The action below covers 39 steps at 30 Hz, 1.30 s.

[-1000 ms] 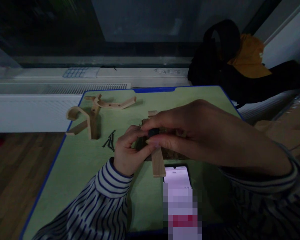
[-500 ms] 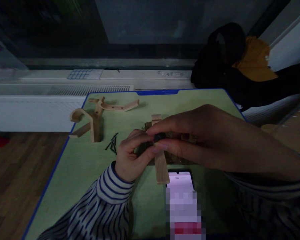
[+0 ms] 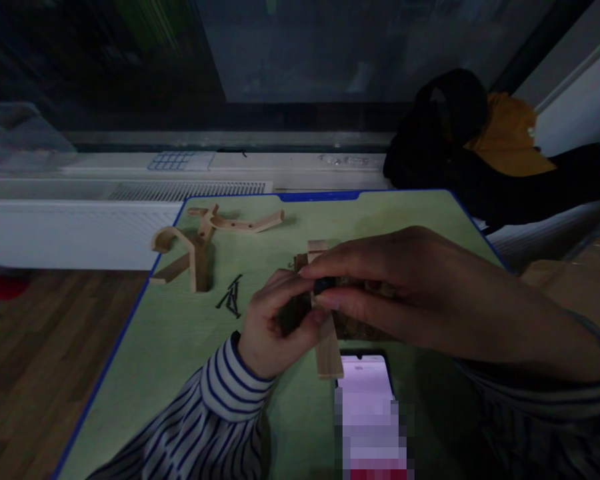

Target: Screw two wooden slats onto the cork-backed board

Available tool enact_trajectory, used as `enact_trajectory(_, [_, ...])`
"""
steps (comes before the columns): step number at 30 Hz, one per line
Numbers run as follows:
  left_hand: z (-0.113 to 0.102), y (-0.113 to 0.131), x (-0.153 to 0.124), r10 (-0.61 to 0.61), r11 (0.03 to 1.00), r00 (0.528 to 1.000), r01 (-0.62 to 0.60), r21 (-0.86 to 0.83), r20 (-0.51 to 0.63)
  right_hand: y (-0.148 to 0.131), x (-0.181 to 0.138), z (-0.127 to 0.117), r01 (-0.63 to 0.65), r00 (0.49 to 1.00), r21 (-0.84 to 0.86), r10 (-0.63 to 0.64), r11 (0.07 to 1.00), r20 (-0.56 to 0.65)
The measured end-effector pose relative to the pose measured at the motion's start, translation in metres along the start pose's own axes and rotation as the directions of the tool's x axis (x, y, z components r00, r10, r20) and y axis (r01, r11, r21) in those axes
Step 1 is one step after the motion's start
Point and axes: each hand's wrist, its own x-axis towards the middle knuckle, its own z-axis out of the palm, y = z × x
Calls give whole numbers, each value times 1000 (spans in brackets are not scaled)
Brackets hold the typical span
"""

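Observation:
Between the thumb and fingers of my right hand (image 3: 405, 300) is a small dark knob-like piece (image 3: 324, 286), possibly a tool's handle end; its lower part is hidden. Just under it lies a flat, pale wooden piece (image 3: 329, 353), one end pointing at me and the other showing beyond my fingers. My left hand (image 3: 280, 327) is closed around the wooden piece from the left, its fingertips next to the dark piece. Left of that hand, several dark screws (image 3: 231, 297) lie in a loose pile on the green table (image 3: 180, 373).
Several bent wooden hook pieces (image 3: 200, 260) stand and lie at the table's back left. A lit phone (image 3: 367, 387) lies in front of my hands. Something brown and see-through (image 3: 363, 328) is partly under my right hand. Beyond the table are a radiator (image 3: 80, 230) and a yellow cap (image 3: 510, 143).
The whole view has shifted slightly, so everything appears a little lower and to the right. Both hands keep nearly the same grip, with the left thumb slightly lower against the wooden piece.

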Motion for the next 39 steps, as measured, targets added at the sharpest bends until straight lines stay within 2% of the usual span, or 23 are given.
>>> enact_trajectory(3, [2, -2, 1, 36, 998, 998, -34, 52, -43, 0, 2, 0, 5, 1000, 27, -6, 1000, 6])
enact_trajectory(10, [2, -6, -1, 1, 995, 995, 10, 101, -104, -3, 3, 3, -18, 1000, 93, 16, 996, 22])
enact_trajectory(20, [1, -8, -4, -78, 995, 996, 81, 59, -52, -2, 6, 4, -80, 995, 236, 61, 968, 84])
enact_trajectory(26, [-1, -3, 2, -108, 994, 993, 108, 9, 42, -1, 6, 7, -120, 993, 89, 119, 989, 22])
enact_trajectory(29, [-1, -4, 2, -123, 992, 991, 124, -7, 53, -2, 6, 9, -159, 987, 25, 159, 987, 9])
enact_trajectory(35, [0, -5, 2, -121, 992, 991, 119, -33, -60, -3, 8, 12, -135, 991, 38, 135, 990, 4])
enact_trajectory(39, [1, -6, 1, -130, 991, 989, 128, -34, -75, -1, 9, 12, -92, 996, 159, 93, 983, 1])
